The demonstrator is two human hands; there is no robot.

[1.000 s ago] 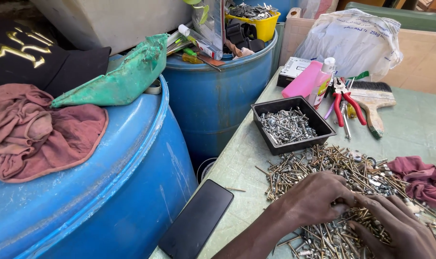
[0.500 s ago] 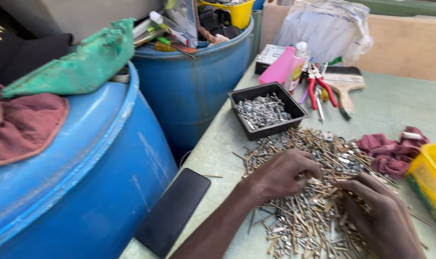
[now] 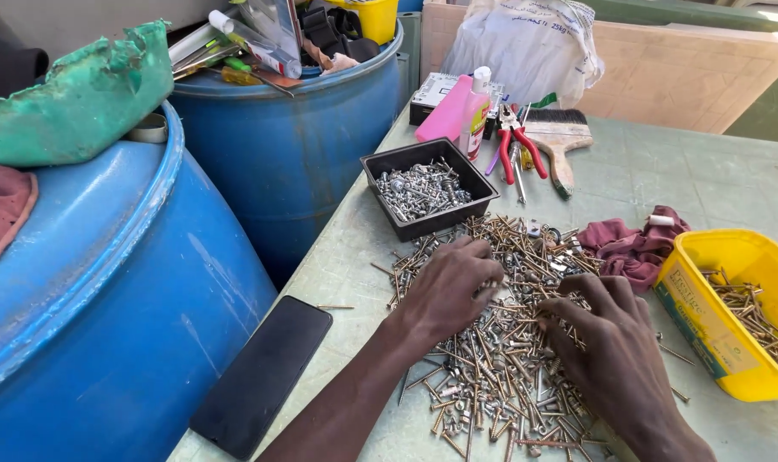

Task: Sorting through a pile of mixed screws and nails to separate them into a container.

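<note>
Pale green tabletop fills my view, with blue barrels to its left. At its centre I see a loose pile of screws, mixed brass and silver, spread flat on the table. My left hand lies palm down on the pile's left part, fingers curled loosely into the screws, gripping nothing I can make out. My right hand rests on the pile's right part, fingers bent and spread; I cannot tell whether it pinches a screw. Just behind the pile sits a black tray of silver screws. Right of the pile a yellow tub holds brass screws, with a maroon rag beside it. A dark phone lies near my left forearm.
</note>
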